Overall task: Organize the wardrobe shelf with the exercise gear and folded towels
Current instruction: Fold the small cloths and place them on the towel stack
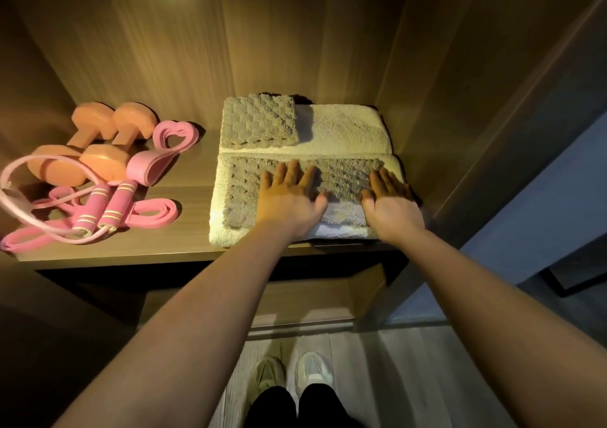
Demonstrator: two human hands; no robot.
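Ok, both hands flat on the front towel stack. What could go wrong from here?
1. The front white towel sits right at the front edge of the shelf. The left hand and right hand, pressing the grey towel on it, could drag the stack off when they pull back.
2. The jump rope has a loose cord looping around the dumbbells; it could snag a hand reaching there.

left hand (289,199), right hand (392,206), forearms (197,312): bare | trousers (272,408): black | trainers (269,371): pale, laced
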